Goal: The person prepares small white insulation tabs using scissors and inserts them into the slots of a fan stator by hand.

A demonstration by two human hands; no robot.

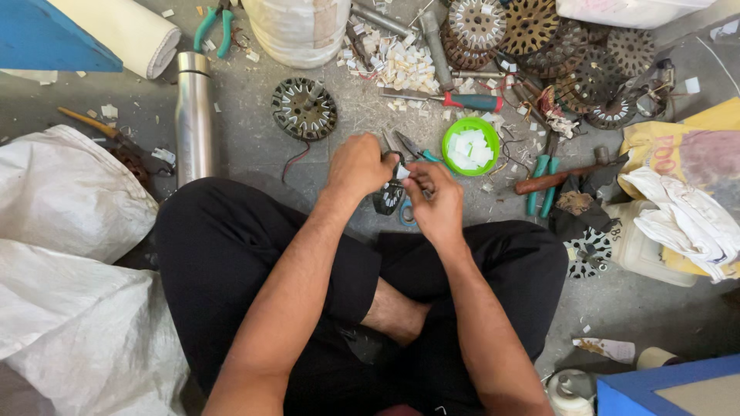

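I sit cross-legged on a grey floor with both hands meeting above my knees. My left hand [358, 163] curls around the top of a small dark round motor stator [388, 199] and holds it up. My right hand [436, 202] pinches a little white paper slip [402, 172] at the stator's upper edge. Part of the stator is hidden behind my fingers. A blue ring-shaped handle [405, 216] shows just under my right hand.
A green bowl of white paper slips [470, 146] lies just beyond my hands, with small cutters [412, 146] beside it. A steel bottle [194, 115], another stator [304, 108], a hammer [563, 177], teal pliers [543, 185], a screwdriver [462, 101] and stacked stators [555, 46] lie around. White sacks [69, 254] crowd the left.
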